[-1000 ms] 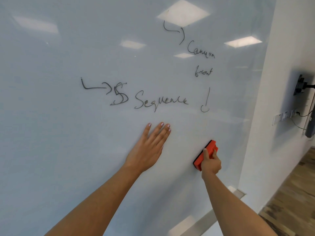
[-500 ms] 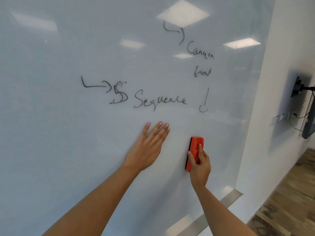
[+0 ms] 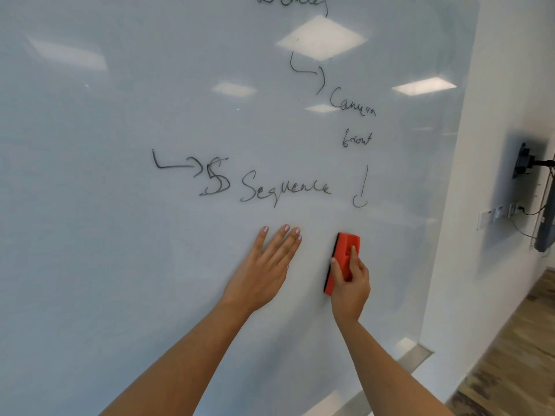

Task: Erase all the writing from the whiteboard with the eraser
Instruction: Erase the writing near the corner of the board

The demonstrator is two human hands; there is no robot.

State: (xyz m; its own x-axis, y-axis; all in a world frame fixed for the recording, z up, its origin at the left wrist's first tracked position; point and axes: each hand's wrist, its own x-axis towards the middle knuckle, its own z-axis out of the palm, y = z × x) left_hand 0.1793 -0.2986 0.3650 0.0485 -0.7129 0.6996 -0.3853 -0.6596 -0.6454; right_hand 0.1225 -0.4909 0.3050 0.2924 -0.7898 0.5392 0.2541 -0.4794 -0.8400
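A glossy whiteboard (image 3: pixel 120 265) fills most of the view. Black marker writing on it reads "Sequence" (image 3: pixel 285 189), with an arrow and scribble (image 3: pixel 192 175) to its left and an exclamation mark (image 3: pixel 362 187) to its right. Higher up are "Camera" (image 3: pixel 353 103), "front" (image 3: pixel 357 140) and a curved arrow (image 3: pixel 306 70). My right hand (image 3: pixel 350 283) grips a red eraser (image 3: pixel 345 250), held upright and flat on the board below the exclamation mark. Just left of it, my left hand (image 3: pixel 267 268) lies flat on the board, fingers spread.
A white wall (image 3: pixel 504 85) adjoins the board's right edge, with a dark wall mount and cables (image 3: pixel 528 163) and sockets (image 3: pixel 498 213). Wood flooring (image 3: pixel 516 355) shows at the lower right. A metal rail (image 3: pixel 411 352) runs along the board's base.
My right hand has carried the eraser left and upward across the board and turned it upright. The left hand has stayed flat in place. The view has tilted up slightly.
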